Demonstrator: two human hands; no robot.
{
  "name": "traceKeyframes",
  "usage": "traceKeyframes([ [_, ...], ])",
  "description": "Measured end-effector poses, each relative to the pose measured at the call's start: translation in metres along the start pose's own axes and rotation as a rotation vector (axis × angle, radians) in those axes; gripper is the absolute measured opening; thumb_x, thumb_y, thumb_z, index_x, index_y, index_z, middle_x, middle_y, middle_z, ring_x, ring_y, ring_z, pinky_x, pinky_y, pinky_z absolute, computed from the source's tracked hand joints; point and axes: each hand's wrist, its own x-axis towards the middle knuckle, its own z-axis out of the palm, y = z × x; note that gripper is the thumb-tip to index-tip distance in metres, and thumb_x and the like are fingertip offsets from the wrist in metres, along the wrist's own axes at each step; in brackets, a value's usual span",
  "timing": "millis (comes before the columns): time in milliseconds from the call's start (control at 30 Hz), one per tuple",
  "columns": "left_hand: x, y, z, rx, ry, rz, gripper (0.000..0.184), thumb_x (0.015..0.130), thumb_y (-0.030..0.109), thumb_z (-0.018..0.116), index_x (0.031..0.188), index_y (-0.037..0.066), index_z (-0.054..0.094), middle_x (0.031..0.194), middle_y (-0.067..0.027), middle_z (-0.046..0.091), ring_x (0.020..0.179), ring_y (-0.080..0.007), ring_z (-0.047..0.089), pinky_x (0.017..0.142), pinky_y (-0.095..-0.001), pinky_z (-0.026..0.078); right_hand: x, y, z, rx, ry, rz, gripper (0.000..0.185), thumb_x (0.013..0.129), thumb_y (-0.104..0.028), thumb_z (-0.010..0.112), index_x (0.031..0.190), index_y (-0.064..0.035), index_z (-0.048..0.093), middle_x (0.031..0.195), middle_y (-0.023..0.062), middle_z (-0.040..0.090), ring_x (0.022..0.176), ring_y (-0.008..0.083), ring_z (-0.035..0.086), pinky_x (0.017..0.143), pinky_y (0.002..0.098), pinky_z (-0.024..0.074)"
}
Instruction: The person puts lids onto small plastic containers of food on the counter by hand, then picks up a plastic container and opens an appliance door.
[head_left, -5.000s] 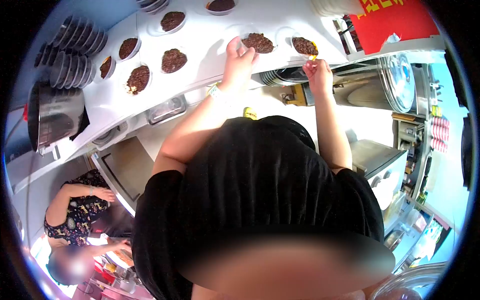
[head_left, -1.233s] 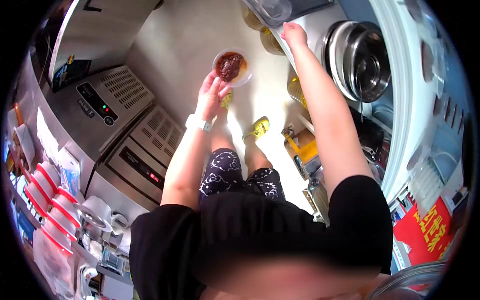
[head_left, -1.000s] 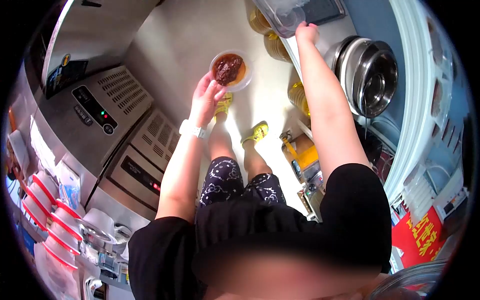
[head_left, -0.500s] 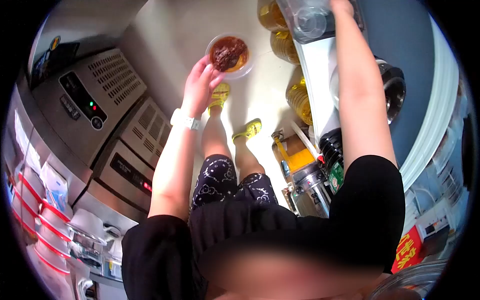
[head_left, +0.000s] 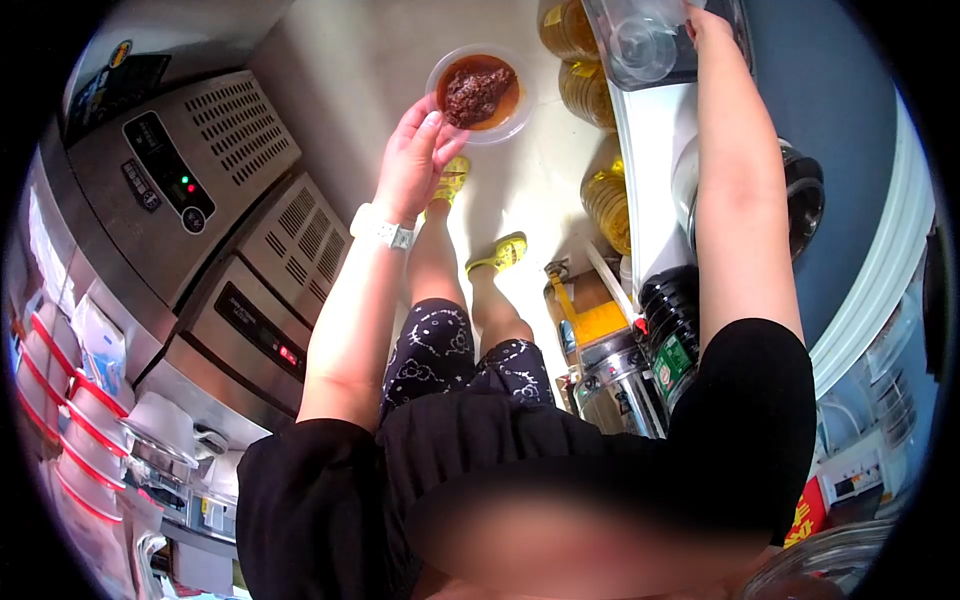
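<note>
In the head view, my left hand (head_left: 418, 150) grips the rim of a round clear plastic bowl (head_left: 522, 122). Dark brown chunky paste (head_left: 478, 95) sits in reddish oil inside it. The bowl is held up over the floor. At the upper right, my right hand (head_left: 708, 24) reaches into a dark tray (head_left: 735, 62), its fingers curled at clear plastic pieces. A round clear plastic container (head_left: 642, 50) lies in that tray beside the hand. What the right fingertips hold is hard to make out at the frame's top edge.
Large bottles of yellow oil (head_left: 606, 205) stand on the floor beside a white shelf edge (head_left: 655, 150). Steel appliances (head_left: 215, 150) line the left, with stacked red-rimmed containers (head_left: 85, 450) below. Dark bottles (head_left: 672, 320) and a metal canister (head_left: 615, 375) stand near my right side.
My left hand and the bowl have shifted slightly right and up in view. My right hand stays at the tray, its fingers now more visible; the whole view has shifted a little.
</note>
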Motion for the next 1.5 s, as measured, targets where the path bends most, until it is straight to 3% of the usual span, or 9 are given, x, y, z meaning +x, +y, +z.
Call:
traceKeyframes([
  [167,-0.001,-0.002,0.003,0.022,0.011,-0.012,0.037,0.097,0.015,0.044,0.131,0.001,0.038,0.125,-0.0114,0.052,0.102,-0.0179,0.059,0.09,-0.0309,0.052,0.028,0.026,0.013,0.419,-0.048,0.205,0.023,0.074,-0.02,0.072,0.088,-0.0046,0.063,0.076,0.0097,0.062,0.069,0.0214,0.057,0.06,0.0334,0.0426],
  [233,-0.005,-0.002,0.003,0.023,0.016,-0.02,0.038,0.097,0.015,0.044,0.131,0.001,0.037,0.125,-0.0115,0.052,0.102,-0.0182,0.059,0.09,-0.0307,0.052,0.017,0.028,0.004,0.443,-0.028,0.181,0.027,0.069,-0.013,0.08,0.082,-0.0117,0.057,0.052,0.0,0.051,0.037,0.0125,0.042,0.032,0.0304,0.0257],
  [367,-0.007,-0.002,0.005,0.037,0.009,-0.018,0.038,0.097,0.015,0.044,0.131,0.001,0.038,0.126,-0.0114,0.051,0.105,-0.0188,0.059,0.089,-0.0302,0.052,0.003,0.018,-0.001,0.573,0.047,0.054,0.021,0.075,-0.009,0.073,0.087,-0.0047,0.057,0.069,0.0051,0.058,0.049,0.0153,0.051,0.045,0.0286,0.0427],
  [433,-0.009,-0.001,0.009,0.046,0.007,-0.025,0.037,0.097,0.015,0.044,0.131,0.001,0.038,0.126,-0.0114,0.052,0.105,-0.0189,0.059,0.089,-0.03,0.052,-0.052,-0.01,-0.018,0.284,0.329,-0.063,0.022,0.076,-0.012,0.067,0.097,-0.0055,0.068,0.088,0.0099,0.066,0.083,0.0178,0.06,0.077,0.0299,0.0479],
  [567,-0.013,-0.001,0.011,0.037,-0.005,-0.03,0.037,0.097,0.015,0.044,0.131,0.002,0.038,0.126,-0.0112,0.052,0.105,-0.0189,0.059,0.089,-0.03,0.052,-0.006,0.016,-0.007,0.356,0.298,-0.27,0.029,0.078,-0.017,0.068,0.107,-0.0131,0.065,0.09,0.0119,0.067,0.078,0.0177,0.062,0.075,0.0312,0.0486],
  [733,-0.025,0.005,0.026,0.059,-0.015,-0.021,0.038,0.096,0.015,0.046,0.131,0.002,0.039,0.123,-0.0107,0.053,0.101,-0.0179,0.06,0.088,-0.0297,0.052,-0.121,-0.015,-0.059,1.537,0.203,0.119,0.019,0.085,0.002,0.054,0.104,0.0045,0.053,0.089,0.0105,0.059,0.068,0.0177,0.058,0.061,0.0266,0.0529],
  [867,-0.052,0.02,0.051,0.061,-0.08,-0.056,0.04,0.094,0.015,0.051,0.13,0.002,0.04,0.103,-0.0043,0.057,0.084,-0.0127,0.061,0.077,-0.0259,0.055,-0.287,-0.001,-0.111,1.315,-0.661,0.258,0.02,0.088,-0.002,0.054,0.108,0.0033,0.055,0.081,0.0052,0.057,0.073,0.0132,0.056,0.067,0.024,0.0512],
  [1233,-0.196,0.088,0.188,0.36,-0.351,-0.165,0.045,0.098,0.021,0.044,0.141,0.016,0.034,0.123,-0.0011,0.053,0.102,-0.0108,0.056,0.085,-0.0294,0.05,-0.465,-0.011,-0.283,1.156,-0.595,0.124,0.014,0.092,-0.008,0.051,0.105,-0.003,0.051,0.102,0.0056,0.055,0.092,0.014,0.056,0.091,0.0338,0.0465],
  [1500,-0.261,0.083,0.246,0.372,-0.49,-0.272,0.045,0.099,0.028,0.041,0.141,0.014,0.034,0.127,-0.0014,0.051,0.106,-0.0127,0.054,0.089,-0.0298,0.045,-0.508,0.014,-0.35,1.049,-0.465,0.032,0.031,0.089,-0.014,0.058,0.114,-0.0021,0.045,0.103,0.0082,0.055,0.088,0.0122,0.053,0.078,0.0284,0.045],
])
